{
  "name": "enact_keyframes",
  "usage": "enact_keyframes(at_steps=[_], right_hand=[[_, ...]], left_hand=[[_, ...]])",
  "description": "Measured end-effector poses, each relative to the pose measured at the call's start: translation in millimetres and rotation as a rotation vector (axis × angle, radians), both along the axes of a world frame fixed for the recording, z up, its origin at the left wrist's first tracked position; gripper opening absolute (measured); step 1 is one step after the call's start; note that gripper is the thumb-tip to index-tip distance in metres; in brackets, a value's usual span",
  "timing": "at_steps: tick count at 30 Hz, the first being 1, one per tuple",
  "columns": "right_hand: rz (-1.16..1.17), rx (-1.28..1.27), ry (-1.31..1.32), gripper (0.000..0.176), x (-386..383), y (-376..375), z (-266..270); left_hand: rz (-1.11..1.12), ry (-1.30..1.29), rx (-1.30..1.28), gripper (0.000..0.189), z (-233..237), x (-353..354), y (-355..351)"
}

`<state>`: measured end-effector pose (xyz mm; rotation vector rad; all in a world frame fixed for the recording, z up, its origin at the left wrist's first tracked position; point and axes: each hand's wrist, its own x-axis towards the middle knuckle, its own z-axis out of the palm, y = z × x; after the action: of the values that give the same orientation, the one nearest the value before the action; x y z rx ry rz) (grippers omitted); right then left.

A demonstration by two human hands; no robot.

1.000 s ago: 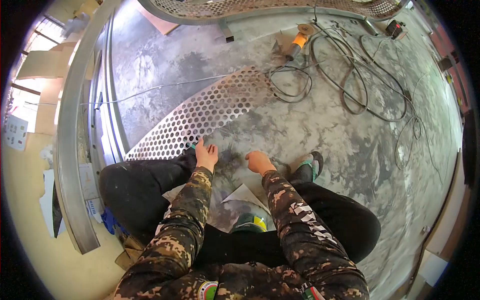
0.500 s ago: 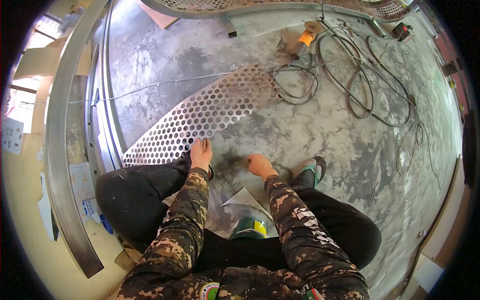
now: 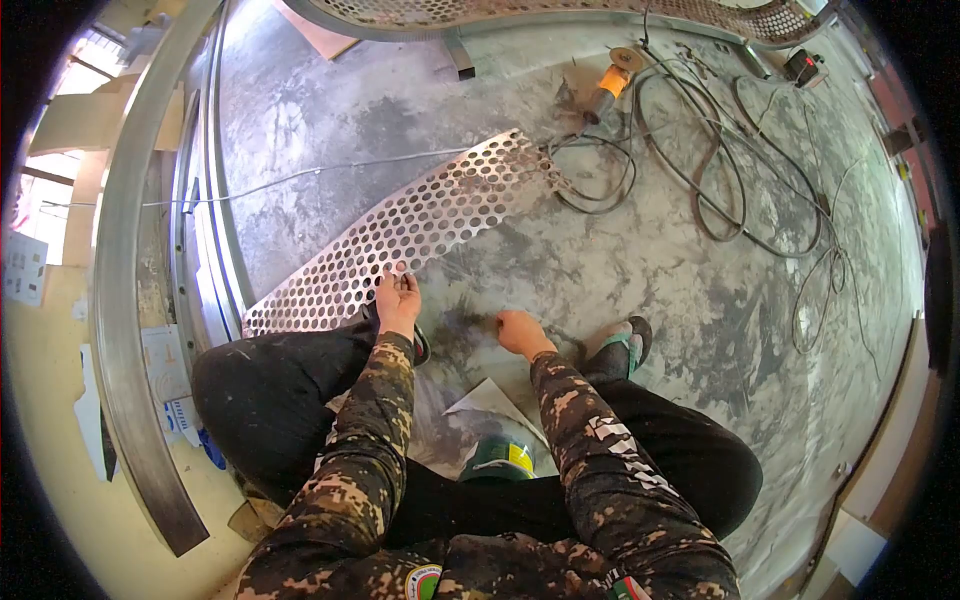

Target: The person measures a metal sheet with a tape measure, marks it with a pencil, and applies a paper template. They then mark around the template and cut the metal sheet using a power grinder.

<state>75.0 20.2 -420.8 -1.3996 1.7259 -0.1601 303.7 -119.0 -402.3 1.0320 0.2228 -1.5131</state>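
Note:
A perforated metal sheet (image 3: 430, 205) lies slantwise on the grey floor in front of the knees. My left hand (image 3: 398, 303) is at its near edge, with the thumb and fingers closed on the rim. To the right, my right hand (image 3: 521, 333) is curled closed above the floor, away from the sheet; what its fingers hold, if anything, is hidden. Between the forearms is a light triangular piece (image 3: 487, 398), beside a green bucket (image 3: 498, 458) with a yellow label.
An orange angle grinder (image 3: 608, 88) lies at the top, with looped black cables (image 3: 742, 200) to its right. A long curved metal bar (image 3: 125, 250) runs down the left side. Sandalled feet flank the hands. Another perforated strip (image 3: 560, 10) crosses the far edge.
My left hand has shifted slightly left and farther forward, its fingers now over the sheet's edge. The perforated sheet has moved a little and looks sharper. My right hand is nearly unchanged.

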Motion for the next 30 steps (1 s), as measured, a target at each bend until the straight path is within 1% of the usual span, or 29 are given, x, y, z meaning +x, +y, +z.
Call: enact_keyframes(at_steps=[2,3,5,6,7,8,9,10,11,12,13,15,19,21,22,24,25,27,30], right_hand=[[-0.025,-0.037,0.015,0.026,0,1,-4],[-0.013,-0.036,0.026,0.026,0,1,-7],[-0.008,-0.037,0.042,0.027,4,2,-15],[0.041,-0.061,0.020,0.028,7,2,-21],[0.079,-0.087,0.020,0.029,1,1,-22],[0.031,-0.081,0.014,0.030,2,2,-16],[0.028,-0.090,0.005,0.028,4,2,-23],[0.017,-0.107,0.018,0.027,6,3,-26],[0.021,-0.090,0.018,0.027,8,3,-32],[0.045,-0.074,0.036,0.027,5,2,-15],[0.076,-0.057,0.043,0.027,5,2,4],[0.091,-0.036,0.078,0.028,6,1,7],[0.151,0.028,0.109,0.031,8,-1,12],[0.141,0.021,0.102,0.031,8,0,6],[0.133,0.015,0.095,0.032,8,0,4],[0.133,0.006,0.091,0.031,7,0,4],[0.133,0.000,0.086,0.031,6,0,4],[0.119,-0.003,0.094,0.031,7,2,4],[0.111,-0.004,0.106,0.031,7,1,13]], left_hand=[[0.023,0.065,0.118,0.012,6,0,-7],[0.022,0.068,0.116,0.012,7,0,-7],[-0.073,-0.096,-0.016,0.010,9,-1,-4],[-0.097,-0.050,-0.024,0.010,16,0,-1],[-0.123,-0.014,-0.037,0.010,6,6,-2],[-0.150,-0.078,-0.104,0.017,-15,17,-8],[-0.177,-0.131,-0.174,0.025,-34,21,-14],[-0.237,-0.146,-0.219,0.032,-36,25,-14],[-0.162,-0.233,-0.127,0.044,-12,8,-14],[-0.126,-0.194,-0.071,0.028,22,-6,-12],[-0.100,-0.215,-0.072,0.033,25,-10,-13],[-0.092,-0.246,-0.054,0.035,31,-14,-15],[-0.167,-0.160,-0.105,0.035,22,-7,-21],[-0.150,-0.230,-0.078,0.030,40,-16,-17],[-0.150,-0.228,-0.080,0.030,39,-15,-17],[-0.193,-0.257,-0.160,0.027,37,-12,-19],[-0.193,-0.256,-0.161,0.027,35,-10,-19],[-0.282,-0.265,-0.149,0.024,47,-10,-19],[-0.332,-0.330,-0.184,0.029,50,-7,-21]])
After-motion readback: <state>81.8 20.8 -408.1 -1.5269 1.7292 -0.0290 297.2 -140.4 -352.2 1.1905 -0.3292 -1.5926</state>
